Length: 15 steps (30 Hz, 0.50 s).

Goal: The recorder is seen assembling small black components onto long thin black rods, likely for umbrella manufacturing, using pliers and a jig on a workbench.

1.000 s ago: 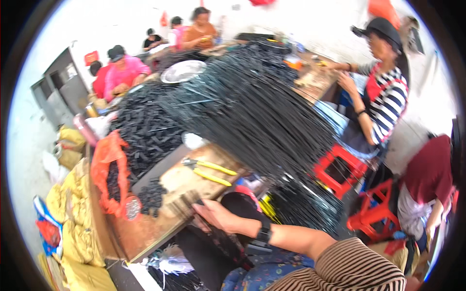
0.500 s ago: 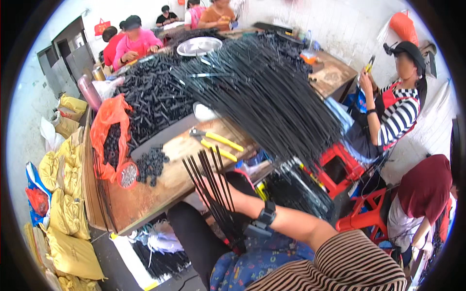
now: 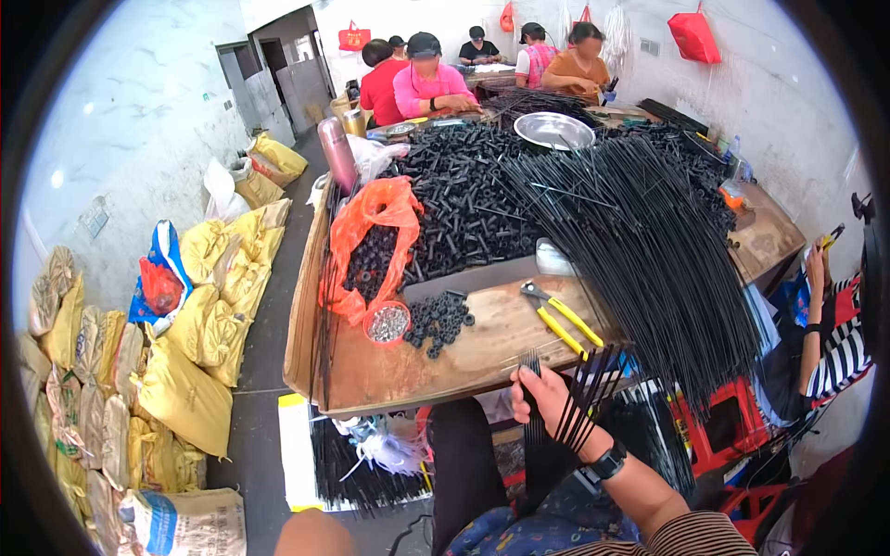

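My right hand [image 3: 547, 400], with a dark watch on its wrist, is closed around a bunch of thin black rods [image 3: 590, 397]. Some rods stand together by the thumb, while others fan out on the wrist side. It is held just off the near edge of the wooden table [image 3: 408, 389]. Beyond it lie pliers [image 3: 562, 321] with yellow handles, jaws pointing away. To their left are a pile of small black rings [image 3: 438, 322] and a red dish [image 3: 387, 338] of small metal pieces. My left hand does not show; only rounded bare skin appears at the lower edge.
A long stack of black rods [image 3: 649, 250] covers the table's right side. Short black tubes [image 3: 473, 199] heap behind an orange bag [image 3: 408, 199], beside a metal bowl [image 3: 554, 130]. Yellow sacks [image 3: 185, 394] line the left wall. Co-workers sit behind the table and at right.
The view has swung left, bringing more sacks and wall into sight. My right hand still grips rods, which now split into two groups, and it appears nearer the table edge.
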{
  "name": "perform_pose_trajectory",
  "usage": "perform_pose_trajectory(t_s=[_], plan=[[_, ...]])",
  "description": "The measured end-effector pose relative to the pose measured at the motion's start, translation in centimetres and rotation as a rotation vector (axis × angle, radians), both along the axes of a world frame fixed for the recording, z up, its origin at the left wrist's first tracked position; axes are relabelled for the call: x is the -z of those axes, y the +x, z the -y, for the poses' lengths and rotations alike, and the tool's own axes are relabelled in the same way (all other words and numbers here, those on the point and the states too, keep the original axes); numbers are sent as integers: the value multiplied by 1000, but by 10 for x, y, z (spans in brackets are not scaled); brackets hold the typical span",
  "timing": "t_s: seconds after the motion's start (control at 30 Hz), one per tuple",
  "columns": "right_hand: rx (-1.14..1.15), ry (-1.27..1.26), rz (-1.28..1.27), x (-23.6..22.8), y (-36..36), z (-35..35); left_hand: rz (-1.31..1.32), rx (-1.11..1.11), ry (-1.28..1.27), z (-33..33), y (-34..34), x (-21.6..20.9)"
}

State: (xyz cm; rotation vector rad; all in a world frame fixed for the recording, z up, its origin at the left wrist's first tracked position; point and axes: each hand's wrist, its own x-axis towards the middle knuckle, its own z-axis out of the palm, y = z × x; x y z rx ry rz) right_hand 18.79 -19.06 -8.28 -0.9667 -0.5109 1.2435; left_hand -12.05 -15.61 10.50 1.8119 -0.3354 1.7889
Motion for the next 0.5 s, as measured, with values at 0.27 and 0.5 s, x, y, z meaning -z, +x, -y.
perform_pose_trajectory(t_s=[0.27,0.5], plan=[[-60,-3,-43,0,6,-6,-5,60,80,3,34,-16],[-35,-15,-102,10,10,-2,-102,-242,-371,-48,143,8]])
